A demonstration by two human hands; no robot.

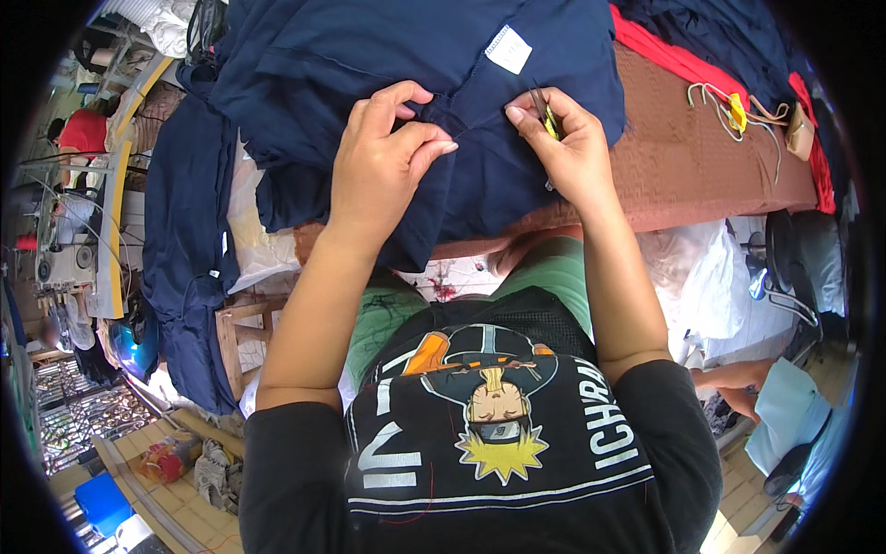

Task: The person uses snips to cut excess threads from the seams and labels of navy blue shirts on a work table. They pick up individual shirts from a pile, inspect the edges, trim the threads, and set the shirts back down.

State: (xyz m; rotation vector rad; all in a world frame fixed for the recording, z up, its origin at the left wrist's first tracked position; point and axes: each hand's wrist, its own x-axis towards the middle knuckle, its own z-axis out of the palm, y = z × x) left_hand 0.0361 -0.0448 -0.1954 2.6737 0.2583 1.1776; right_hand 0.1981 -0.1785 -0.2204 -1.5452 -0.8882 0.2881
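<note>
A navy blue garment lies spread in folds in front of me. My left hand has its fingers curled and holds a seam edge of that cloth, raised a little between thumb and fingers. Close to the right of it, my right hand is closed around small thread snips with a yellow part, their dark blades pointing up and away from me. Just beyond the blades a white label is attached to the garment. Whether a loose thread is between the hands is too small to tell.
Under the garment is a brown cloth-covered surface. Far right lie red fabric and pale cords with a yellow piece. More navy cloth hangs at the left, near a sewing machine. Another person's arm shows lower right.
</note>
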